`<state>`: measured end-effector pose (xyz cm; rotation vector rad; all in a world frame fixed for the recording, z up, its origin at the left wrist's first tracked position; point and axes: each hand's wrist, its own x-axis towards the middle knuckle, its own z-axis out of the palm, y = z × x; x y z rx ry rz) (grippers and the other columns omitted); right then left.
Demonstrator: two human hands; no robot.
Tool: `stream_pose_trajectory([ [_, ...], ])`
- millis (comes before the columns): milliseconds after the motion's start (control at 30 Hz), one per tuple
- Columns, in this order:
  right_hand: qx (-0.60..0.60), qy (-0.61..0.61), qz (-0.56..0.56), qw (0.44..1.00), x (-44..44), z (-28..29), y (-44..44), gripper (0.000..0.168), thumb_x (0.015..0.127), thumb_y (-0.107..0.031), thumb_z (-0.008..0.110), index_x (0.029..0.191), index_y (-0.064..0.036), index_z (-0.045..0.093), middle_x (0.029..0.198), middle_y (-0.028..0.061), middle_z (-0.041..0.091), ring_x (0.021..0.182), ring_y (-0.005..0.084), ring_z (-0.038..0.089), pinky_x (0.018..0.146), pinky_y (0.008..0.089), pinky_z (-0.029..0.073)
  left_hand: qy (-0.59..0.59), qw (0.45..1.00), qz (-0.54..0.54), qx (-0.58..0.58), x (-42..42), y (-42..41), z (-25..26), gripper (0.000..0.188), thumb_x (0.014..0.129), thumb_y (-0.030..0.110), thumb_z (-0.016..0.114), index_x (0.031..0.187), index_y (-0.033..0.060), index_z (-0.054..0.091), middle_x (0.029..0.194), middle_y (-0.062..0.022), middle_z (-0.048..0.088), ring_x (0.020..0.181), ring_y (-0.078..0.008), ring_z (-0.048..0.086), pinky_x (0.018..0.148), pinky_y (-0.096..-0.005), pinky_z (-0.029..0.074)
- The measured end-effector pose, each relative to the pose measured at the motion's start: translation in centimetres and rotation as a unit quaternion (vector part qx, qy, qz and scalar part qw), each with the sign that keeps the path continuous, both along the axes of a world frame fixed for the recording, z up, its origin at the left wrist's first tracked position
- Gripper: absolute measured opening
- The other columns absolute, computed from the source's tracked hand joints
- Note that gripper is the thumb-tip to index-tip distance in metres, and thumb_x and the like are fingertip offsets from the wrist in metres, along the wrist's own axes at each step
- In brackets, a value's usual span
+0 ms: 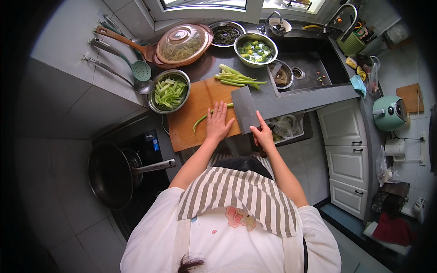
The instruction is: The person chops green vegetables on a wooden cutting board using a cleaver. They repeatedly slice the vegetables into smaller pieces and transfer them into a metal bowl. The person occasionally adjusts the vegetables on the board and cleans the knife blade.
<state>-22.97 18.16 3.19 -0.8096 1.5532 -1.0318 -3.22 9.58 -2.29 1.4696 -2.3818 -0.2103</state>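
Observation:
My left hand lies flat across a thin green celery stalk, holding it down on the wooden cutting board. In my right hand is the handle of a cleaver, its broad grey blade face turned up. The blade covers the stalk's right end; whether it touches the board cannot be told. More celery stalks are piled at the board's far right edge. Left of the board, a metal bowl contains cut celery pieces.
Behind the board stand a lidded pot, a bowl of dark food and a bowl of green vegetables in water. The sink is at right. A frying pan rests on the stove at left. Ladles hang on the wall.

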Motion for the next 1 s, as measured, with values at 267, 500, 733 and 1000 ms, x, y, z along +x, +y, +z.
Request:
stream_pose_trajectory([
  [267, 0.016, -0.031, 0.021, 0.999, 0.2, -0.3, -0.4, 0.076, 0.087, -0.007, 0.064, 0.150, -0.029, 0.029, 0.059, -0.0011, 0.048, 0.041, 0.0069, 0.042, 0.035, 0.0241, 0.037, 0.012, 1.000, -0.010, -0.008, 0.5, -0.4, -0.5, 0.068, 0.094, 0.050, 0.047, 0.147, 0.0103, 0.034, 0.154, -0.0069, 0.032, 0.143, -0.0236, 0.026, 0.117, -0.0468, 0.013],
  [500, 0.030, -0.027, 0.024, 0.999, 0.7, -0.5, -0.6, 0.077, 0.087, -0.007, 0.064, 0.151, -0.029, 0.028, 0.058, -0.0014, 0.048, 0.041, 0.0069, 0.043, 0.035, 0.0239, 0.037, 0.011, 1.000, -0.004, -0.019, 0.3, -0.4, -0.6, 0.072, 0.092, 0.054, 0.047, 0.148, 0.0100, 0.034, 0.154, -0.0068, 0.032, 0.144, -0.0229, 0.025, 0.117, -0.0461, 0.012],
  [733, 0.019, -0.019, 0.022, 0.999, 1.3, -0.6, -0.9, 0.074, 0.087, -0.009, 0.064, 0.150, -0.030, 0.031, 0.054, -0.0021, 0.047, 0.040, 0.0067, 0.043, 0.034, 0.0255, 0.036, 0.019, 1.000, -0.004, -0.001, 0.4, 0.0, 0.1, 0.077, 0.090, 0.059, 0.046, 0.148, 0.0100, 0.033, 0.154, -0.0060, 0.031, 0.144, -0.0229, 0.023, 0.118, -0.0457, 0.010],
  [1000, -0.044, 0.210, 0.071, 0.974, 3.9, -0.5, -1.6, 0.073, 0.084, -0.014, 0.065, 0.147, -0.033, 0.034, 0.063, 0.0115, 0.061, 0.051, 0.0192, 0.058, 0.053, 0.0345, 0.049, 0.049, 0.995, -0.088, 0.006, 1.2, 0.2, 1.1, 0.077, 0.089, 0.057, 0.049, 0.148, 0.0100, 0.033, 0.154, -0.0059, 0.031, 0.144, -0.0222, 0.025, 0.118, -0.0454, 0.013],
])
